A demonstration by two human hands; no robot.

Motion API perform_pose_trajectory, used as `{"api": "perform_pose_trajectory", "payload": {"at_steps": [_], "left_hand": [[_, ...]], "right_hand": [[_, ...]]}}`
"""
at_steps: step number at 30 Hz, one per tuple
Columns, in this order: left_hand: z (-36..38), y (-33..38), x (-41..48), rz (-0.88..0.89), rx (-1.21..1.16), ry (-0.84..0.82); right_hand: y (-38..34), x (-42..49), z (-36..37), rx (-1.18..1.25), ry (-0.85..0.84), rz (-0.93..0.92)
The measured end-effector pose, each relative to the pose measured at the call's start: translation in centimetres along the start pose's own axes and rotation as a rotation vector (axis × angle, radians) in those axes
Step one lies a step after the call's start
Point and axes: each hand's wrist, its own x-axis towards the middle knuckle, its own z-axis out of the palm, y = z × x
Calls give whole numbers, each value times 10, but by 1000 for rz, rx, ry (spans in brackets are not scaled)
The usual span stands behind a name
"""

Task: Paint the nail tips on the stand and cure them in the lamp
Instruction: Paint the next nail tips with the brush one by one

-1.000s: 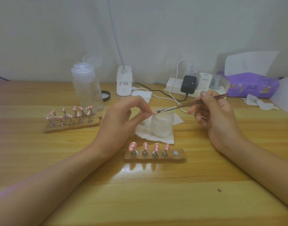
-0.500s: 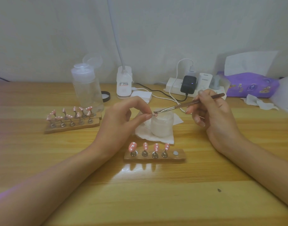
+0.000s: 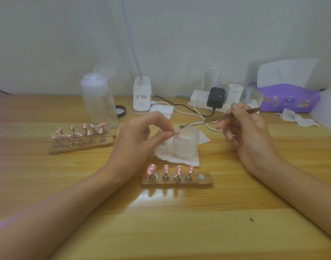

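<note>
My left hand [image 3: 142,136] pinches a small pink nail tip [image 3: 177,132] on its metal holder between thumb and forefinger, above a frosted jar [image 3: 186,145]. My right hand [image 3: 245,128] grips a thin metal-handled brush [image 3: 213,120]; its bristle end sits just above the nail tip. In front lies a wooden stand [image 3: 176,182] carrying several pink tips with white dots and one empty magnet spot at its right end. Two more wooden stands [image 3: 80,142] with pink tips lie at the left. A white lamp [image 3: 142,96] on a gooseneck stands at the back.
A clear pump bottle [image 3: 98,102] with its cap flipped up stands behind the left stands. A white tissue [image 3: 179,158] lies under the jar. A power strip [image 3: 215,101] with chargers and cables, a purple wipes pack [image 3: 288,98] and crumpled tissues line the back right.
The brush tip has stayed at the nail tip while my right hand shifted slightly, tilting the handle. My left hand holds the tip in the same place.
</note>
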Motion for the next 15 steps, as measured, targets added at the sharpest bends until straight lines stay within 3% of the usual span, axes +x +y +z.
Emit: {"api": "perform_pose_trajectory", "payload": {"at_steps": [15], "left_hand": [[0,-1,-1,0,-30,-3]], "right_hand": [[1,0,0,-21,38,28]]}}
